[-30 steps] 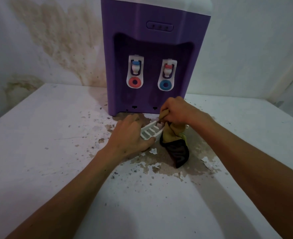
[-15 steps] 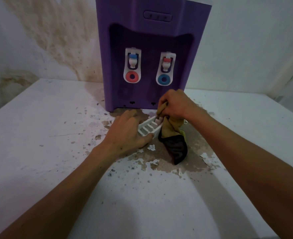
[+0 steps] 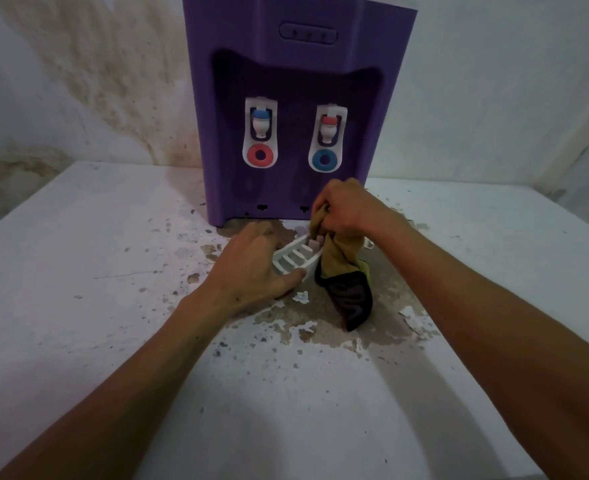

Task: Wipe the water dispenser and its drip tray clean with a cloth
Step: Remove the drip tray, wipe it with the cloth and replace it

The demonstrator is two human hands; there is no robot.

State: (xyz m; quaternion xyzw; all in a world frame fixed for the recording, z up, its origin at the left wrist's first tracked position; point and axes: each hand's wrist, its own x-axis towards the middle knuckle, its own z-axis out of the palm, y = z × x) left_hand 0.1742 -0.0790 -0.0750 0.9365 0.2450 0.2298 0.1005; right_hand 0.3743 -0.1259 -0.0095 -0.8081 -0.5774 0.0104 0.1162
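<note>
Near the centre of the frame, the white slatted drip tray (image 3: 295,258) lies detached on the table (image 3: 78,271), just in front of the purple water dispenser (image 3: 296,109) that fills the upper middle. The left hand (image 3: 251,271) wraps the tray's left end, thumb along its near edge and fingers curled over the far side, clamped on it. The right hand (image 3: 345,211) is closed in a fist around a bunched cloth (image 3: 341,275) (mustard yellow above, black at its hanging lower end), pressing it against the tray's right end. The cloth's dark tip trails down onto the tabletop below centre, where the white paint has flaked away in brown patches. Two taps sit on the dispenser's recessed front, and a stained wall (image 3: 95,81) fills the upper left.
</note>
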